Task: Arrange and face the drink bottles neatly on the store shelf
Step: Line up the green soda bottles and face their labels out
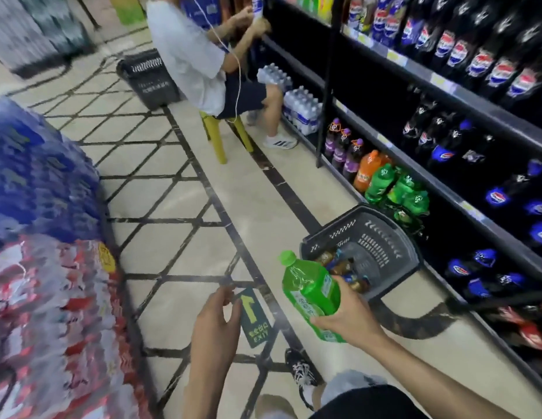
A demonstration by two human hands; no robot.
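My right hand [348, 316] grips a green drink bottle [309, 285] with a green cap, held tilted over the floor just left of a dark shopping basket [369, 234]. Several small bottles lie inside that basket. My left hand [215, 322] hangs beside it with loosely curled fingers and holds nothing. The black store shelf [475, 207] runs along the right, filled with cola bottles, plus purple, orange and green bottles [393, 189] on its lowest level.
Another person [197, 55] sits on a yellow stool [221, 137] ahead, handling a bottle at the shelf, with a second black basket [148, 77] behind them. Shrink-wrapped drink packs [43, 237] are stacked on the left. A green exit sticker [254, 319] marks the tiled floor.
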